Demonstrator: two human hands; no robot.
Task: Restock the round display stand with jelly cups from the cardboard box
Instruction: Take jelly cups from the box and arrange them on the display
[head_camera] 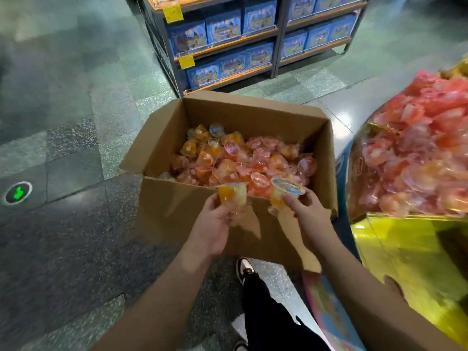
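Observation:
An open cardboard box (177,214) stands on the floor in front of me, filled with several orange and pink jelly cups (243,158). My left hand (215,224) grips an orange jelly cup (231,195) over the box's near wall. My right hand (307,211) pinches a second orange jelly cup (285,192) by its foil-lidded rim, just right of the first. The round display stand (395,239), wrapped in gold foil, rises at the right, and its top is heaped with pink jelly cups (415,153).
A shelf unit (277,39) of blue boxed goods stands behind the box. Grey stone floor (63,122) spreads to the left, with a green arrow marker (17,193). My leg and shoe (247,271) are below the box, close to the stand's base.

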